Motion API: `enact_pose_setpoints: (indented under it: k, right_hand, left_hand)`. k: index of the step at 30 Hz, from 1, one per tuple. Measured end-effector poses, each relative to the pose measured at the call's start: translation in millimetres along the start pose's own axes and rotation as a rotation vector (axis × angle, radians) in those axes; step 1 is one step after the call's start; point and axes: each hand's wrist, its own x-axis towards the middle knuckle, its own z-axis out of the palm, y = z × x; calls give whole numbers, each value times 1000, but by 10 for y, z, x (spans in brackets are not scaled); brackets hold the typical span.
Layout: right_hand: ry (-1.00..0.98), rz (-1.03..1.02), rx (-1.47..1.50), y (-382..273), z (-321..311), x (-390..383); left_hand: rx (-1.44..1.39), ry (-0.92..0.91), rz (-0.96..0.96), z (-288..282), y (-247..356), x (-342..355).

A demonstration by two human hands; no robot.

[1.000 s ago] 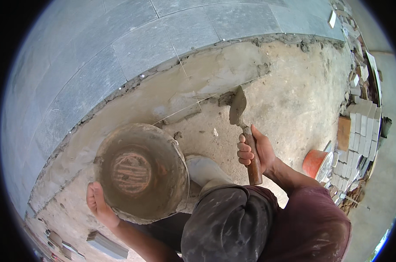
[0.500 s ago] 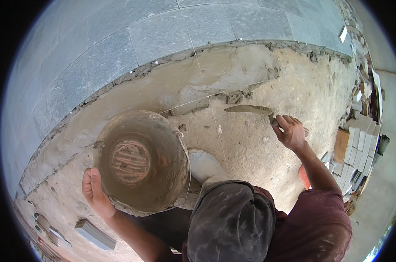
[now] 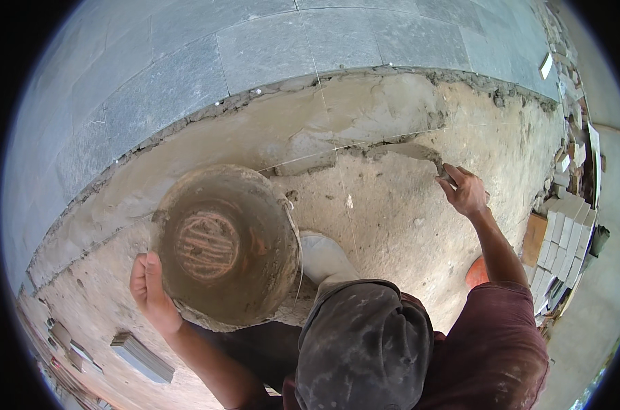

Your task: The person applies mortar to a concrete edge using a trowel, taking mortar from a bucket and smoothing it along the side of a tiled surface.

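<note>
My left hand (image 3: 154, 295) is closed on the near-left rim of a mortar-smeared bucket (image 3: 259, 225), tilted so its mouth shows. Inside, the bottom has a reddish scraped round patch, and a thin wire handle hangs at the bucket's right side. My right hand (image 3: 466, 190) is wrapped round the handle of a trowel (image 3: 411, 149), whose mortar-coated blade points left. That blade lies at the near edge of a smoothed strip of wet mortar (image 3: 242, 140). Taut strings cross over the mortar.
Grey stone tiles (image 3: 276, 55) border the mortar's far side. Stacked pale blocks (image 3: 562, 236) and rubble line the right, near a red object (image 3: 476, 272). A stack of thin slabs (image 3: 143, 357) lies at lower left. A light-coloured boot (image 3: 327, 256) stands beside the bucket.
My right hand has moved the trowel slightly away from me and to the right, bringing its blade to the mortar's edge. My left hand still grips the bucket, which has barely shifted.
</note>
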Motion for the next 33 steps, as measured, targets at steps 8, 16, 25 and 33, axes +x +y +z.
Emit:
enact_pose_setpoints:
  k: [8,16,25,33]
  right_hand:
    - [189,-226,-81,36,-2,-322]
    - [54,-227,-106,-95,31,183]
    - [46,174,2,534,-222,-319]
    - [93,-93,-8,321,8,-489]
  left_hand:
    - [-2,14,-8,-1,-8,10]
    - [17,-13,-24,108,46,-7]
    - [20,112,-53,45,10,18]
    - [17,-16,-1,-36,-10,67]
